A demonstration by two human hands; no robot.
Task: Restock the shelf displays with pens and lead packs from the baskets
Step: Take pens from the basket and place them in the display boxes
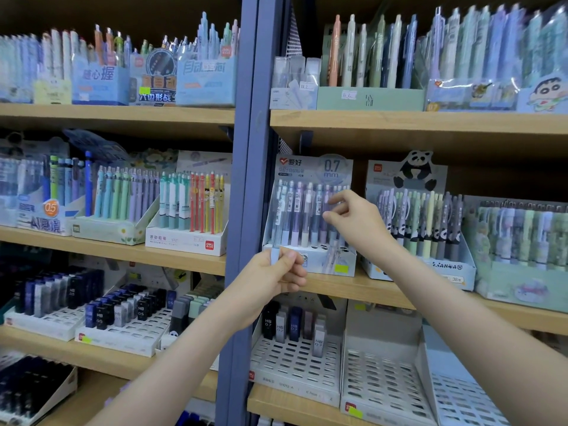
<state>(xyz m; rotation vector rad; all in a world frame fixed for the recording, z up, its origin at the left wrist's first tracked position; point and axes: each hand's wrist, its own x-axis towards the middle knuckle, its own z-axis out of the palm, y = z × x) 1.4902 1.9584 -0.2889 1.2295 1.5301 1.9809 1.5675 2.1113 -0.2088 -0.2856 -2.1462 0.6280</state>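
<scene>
We face wooden shelves (123, 116) beside a blue post (242, 179). Our left hand (282, 267) grips a pen (274, 256) at the 0.7 box (316, 167); our right hand (353, 222) touches its pens (304, 210), whether pinching we cannot tell

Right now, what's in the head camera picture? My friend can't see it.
A person's left hand grips a pale blue pen at the front of a 0.7 mm pen display box, while the right hand reaches among its pastel pens. Wooden shelves hold more pen boxes, with lead packs in white trays below.
</scene>
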